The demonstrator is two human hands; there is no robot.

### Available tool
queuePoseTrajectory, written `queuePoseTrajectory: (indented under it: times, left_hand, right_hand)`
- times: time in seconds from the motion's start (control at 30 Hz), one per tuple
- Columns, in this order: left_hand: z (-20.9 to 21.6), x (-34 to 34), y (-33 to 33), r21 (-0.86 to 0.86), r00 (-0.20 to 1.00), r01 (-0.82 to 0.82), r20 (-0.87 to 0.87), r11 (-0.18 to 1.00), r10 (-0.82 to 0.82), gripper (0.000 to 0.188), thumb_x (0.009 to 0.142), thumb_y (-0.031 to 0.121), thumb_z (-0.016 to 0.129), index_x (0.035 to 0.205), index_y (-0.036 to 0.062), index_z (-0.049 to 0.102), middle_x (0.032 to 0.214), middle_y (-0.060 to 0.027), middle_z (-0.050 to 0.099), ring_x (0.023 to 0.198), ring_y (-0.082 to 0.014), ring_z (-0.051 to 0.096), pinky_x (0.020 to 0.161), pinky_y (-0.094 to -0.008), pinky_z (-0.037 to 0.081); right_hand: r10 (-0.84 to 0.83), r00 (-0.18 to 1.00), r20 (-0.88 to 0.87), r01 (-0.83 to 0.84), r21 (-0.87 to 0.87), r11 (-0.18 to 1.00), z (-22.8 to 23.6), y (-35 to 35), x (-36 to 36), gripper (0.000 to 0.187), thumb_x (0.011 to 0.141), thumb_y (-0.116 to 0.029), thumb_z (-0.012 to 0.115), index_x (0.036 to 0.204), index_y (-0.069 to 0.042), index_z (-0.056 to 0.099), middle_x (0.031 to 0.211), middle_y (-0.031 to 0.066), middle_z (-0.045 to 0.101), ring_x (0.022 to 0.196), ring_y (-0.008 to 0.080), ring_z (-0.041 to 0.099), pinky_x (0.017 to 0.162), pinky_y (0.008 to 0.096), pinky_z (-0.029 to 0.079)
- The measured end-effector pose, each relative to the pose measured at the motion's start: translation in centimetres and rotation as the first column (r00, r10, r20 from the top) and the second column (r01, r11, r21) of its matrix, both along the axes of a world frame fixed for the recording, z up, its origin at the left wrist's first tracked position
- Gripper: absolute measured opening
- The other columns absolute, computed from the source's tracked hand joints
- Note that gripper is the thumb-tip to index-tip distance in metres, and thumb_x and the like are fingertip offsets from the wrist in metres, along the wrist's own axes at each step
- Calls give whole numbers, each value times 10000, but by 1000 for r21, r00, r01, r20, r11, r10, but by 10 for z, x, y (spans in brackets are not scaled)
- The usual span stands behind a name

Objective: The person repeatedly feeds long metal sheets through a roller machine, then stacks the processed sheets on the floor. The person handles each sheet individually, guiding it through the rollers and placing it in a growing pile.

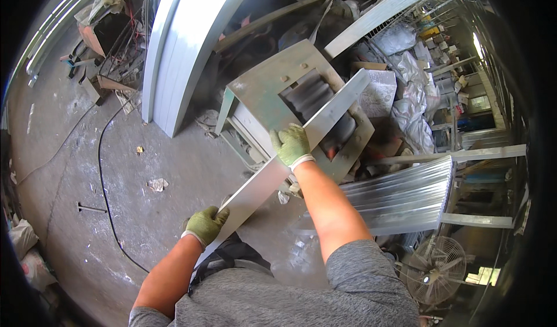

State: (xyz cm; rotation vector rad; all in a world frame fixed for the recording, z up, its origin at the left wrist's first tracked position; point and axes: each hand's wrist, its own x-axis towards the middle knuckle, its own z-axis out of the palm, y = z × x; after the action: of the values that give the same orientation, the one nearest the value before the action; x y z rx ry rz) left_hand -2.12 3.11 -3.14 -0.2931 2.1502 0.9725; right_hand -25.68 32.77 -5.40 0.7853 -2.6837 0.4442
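A long, flat silver-grey metal bar (253, 192) runs slantwise from beside my waist up across a worn, green-grey metal machine (255, 89). My left hand (205, 225), in a green glove, is closed round the bar's edge near my body. Farther along, my right hand (290, 143), gloved the same way, grips the bar at the machine's near edge. The bar's far end lies over the machine's opening, where a dark ribbed roller (313, 99) shows. Part of the opening is hidden under the bar.
Tall pale metal profiles (194, 42) stand left of the machine. Right of me lie a stack of ribbed silver lengths (400, 196) and a caged fan (436, 270). A black cable (103, 182) and a T-shaped metal piece (91, 208) are on the floor. Crumpled silvery sheeting (415, 98) lies beyond.
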Motion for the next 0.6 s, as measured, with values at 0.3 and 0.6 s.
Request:
queuePoseTrajectory:
  times: [0.3,0.6]
  left_hand:
    - [-18,46,-54,46,994,-104,-9,993,105,587,1081,619,573,1058,60,753,1059,-264,758,1052,-501,700,908,-556,539]
    - [-36,81,-93,108,991,-85,-97,990,96,573,1076,595,584,1083,55,774,1172,-243,738,1104,-486,684,959,-547,536]
  right_hand:
    - [2,999,48,-4,53,999,-5,-60,36,475,1023,-288,652,595,-84,631,653,166,658,693,437,639,840,563,522]
    - [-24,997,78,16,101,995,-15,-90,71,493,999,-305,630,570,-65,668,642,179,689,670,420,662,846,527,536]
